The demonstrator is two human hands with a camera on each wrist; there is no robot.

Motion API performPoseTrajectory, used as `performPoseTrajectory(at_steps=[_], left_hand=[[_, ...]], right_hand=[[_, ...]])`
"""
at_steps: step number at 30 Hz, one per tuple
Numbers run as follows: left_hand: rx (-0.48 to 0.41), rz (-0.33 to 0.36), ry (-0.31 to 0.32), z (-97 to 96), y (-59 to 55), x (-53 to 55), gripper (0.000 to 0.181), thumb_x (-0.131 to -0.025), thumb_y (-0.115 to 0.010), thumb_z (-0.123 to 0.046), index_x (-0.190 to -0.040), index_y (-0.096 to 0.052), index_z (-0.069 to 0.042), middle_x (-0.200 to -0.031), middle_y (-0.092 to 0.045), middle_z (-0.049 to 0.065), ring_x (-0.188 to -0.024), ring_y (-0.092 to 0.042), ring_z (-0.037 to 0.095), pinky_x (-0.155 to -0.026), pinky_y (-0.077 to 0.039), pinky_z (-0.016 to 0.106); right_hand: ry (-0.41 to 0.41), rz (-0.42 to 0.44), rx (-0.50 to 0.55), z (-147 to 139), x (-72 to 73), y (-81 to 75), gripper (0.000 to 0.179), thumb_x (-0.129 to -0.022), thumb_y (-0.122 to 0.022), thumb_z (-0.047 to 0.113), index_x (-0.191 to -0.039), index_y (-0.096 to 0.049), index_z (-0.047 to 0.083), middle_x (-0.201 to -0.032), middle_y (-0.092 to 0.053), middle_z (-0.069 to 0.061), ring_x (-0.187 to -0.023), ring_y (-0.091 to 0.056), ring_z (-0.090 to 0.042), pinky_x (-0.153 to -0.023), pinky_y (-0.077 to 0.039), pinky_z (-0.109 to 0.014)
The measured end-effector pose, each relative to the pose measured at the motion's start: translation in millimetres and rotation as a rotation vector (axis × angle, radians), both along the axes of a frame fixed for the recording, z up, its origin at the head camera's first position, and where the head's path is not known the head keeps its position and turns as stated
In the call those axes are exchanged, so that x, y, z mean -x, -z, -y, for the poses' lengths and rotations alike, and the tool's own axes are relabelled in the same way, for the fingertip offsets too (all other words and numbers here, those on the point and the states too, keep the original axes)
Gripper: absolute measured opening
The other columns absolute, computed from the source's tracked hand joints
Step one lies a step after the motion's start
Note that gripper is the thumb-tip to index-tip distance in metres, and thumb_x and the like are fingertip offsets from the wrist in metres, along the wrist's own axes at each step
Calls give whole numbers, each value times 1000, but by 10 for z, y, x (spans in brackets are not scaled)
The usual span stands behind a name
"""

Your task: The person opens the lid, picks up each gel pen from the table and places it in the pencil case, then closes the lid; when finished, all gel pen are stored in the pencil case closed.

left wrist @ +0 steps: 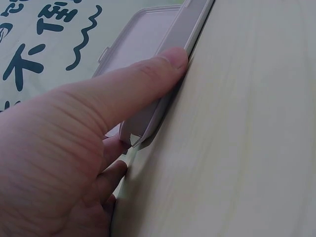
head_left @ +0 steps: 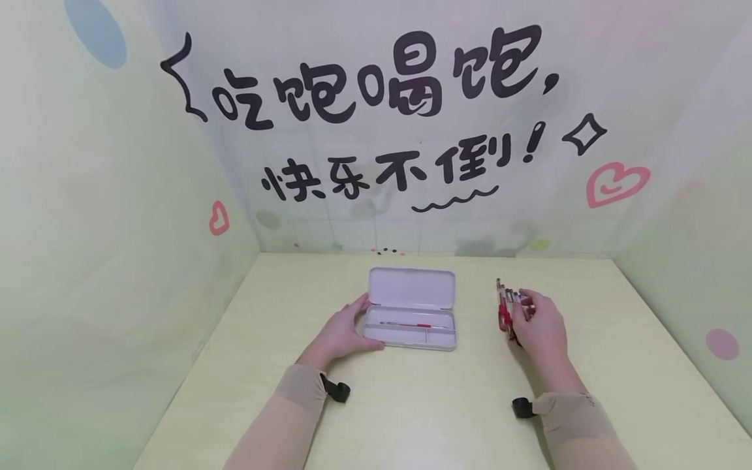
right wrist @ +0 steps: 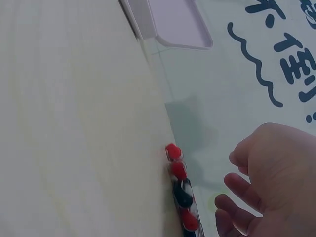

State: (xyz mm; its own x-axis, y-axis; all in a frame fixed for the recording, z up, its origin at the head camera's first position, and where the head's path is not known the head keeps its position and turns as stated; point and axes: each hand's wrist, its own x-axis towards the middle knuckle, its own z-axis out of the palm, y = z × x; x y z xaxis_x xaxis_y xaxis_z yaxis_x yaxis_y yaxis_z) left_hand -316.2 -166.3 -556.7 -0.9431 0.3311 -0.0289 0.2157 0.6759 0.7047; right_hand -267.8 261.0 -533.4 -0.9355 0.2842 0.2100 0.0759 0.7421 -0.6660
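An open pale lilac pencil case (head_left: 411, 289) lies on the table with its lid tipped back. Inside its rear compartment is one pen with a red part (head_left: 422, 325); a divider splits the front. My left hand (head_left: 337, 334) grips the left end of the case, thumb on the front edge, as the left wrist view also shows. To the right lies a bunch of pens (head_left: 503, 314) with red and dark ends. Just above and beside them is my right hand (head_left: 543, 331), its fingers loosely bent. In the right wrist view, a gap separates these fingers from the pens (right wrist: 183, 195).
The pale wooden table (head_left: 429, 405) runs back to a printed wall cloth (head_left: 376, 228) with black lettering. Cloth walls also stand at the left and right. A black strap hangs at each sleeve cuff (head_left: 305, 385).
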Motion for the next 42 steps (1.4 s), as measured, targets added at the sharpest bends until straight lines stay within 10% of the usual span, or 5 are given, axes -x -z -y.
performPoseTrajectory(at_steps=[12,25,42], left_hand=[[-17,-9,10,26,16,52,135,-69,-104,-52,-176,-28,-19,-170,-55,-3,-168,-29,48,-140,-24,64],[-29,13,9,18,-12,18,135,-70,-104,-49,-177,-26,-21,-169,-55,-6,-169,-28,45,-140,-23,63],[-5,15,2,10,-18,3,134,-70,-103,-51,-177,-27,-24,-170,-54,-7,-169,-28,46,-140,-24,64]], right_hand=[[101,209,-51,-271,-109,118,61,-110,-51,31,-154,-50,-11,-144,-58,-38,-129,-55,-58,-103,-53,-70],[97,321,-131,-315,-118,30,52,-108,-53,27,-141,-62,-13,-133,-66,-42,-112,-68,-56,-81,-60,-58],[162,158,-40,-240,-122,0,40,-108,-58,24,-135,-68,-3,-126,-71,-32,-101,-68,-45,-66,-50,-41]])
